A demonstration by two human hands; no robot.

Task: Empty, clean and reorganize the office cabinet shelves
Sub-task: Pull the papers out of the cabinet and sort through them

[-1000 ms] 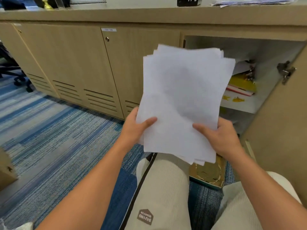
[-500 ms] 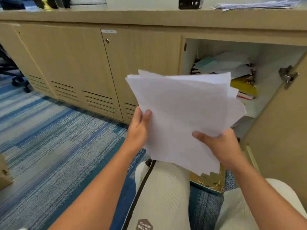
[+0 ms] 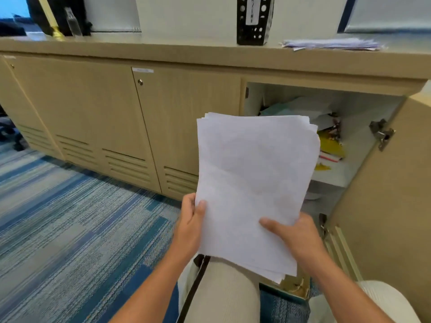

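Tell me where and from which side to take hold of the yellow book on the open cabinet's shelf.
Grip the yellow book by its near edge, coming in straight from the cabinet's open front, fingers under and thumb on top. It lies flat on the shelf with loose papers piled behind it, so the front edge is the reachable part. Both hands hold a paper stack now.

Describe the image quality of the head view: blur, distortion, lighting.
Head view: wide-angle bending curves the countertop; motion blur smears the carpet at the lower left; the stack of paper, gripped by the left hand and right hand, is sharper; lighting is soft and even, without glare.
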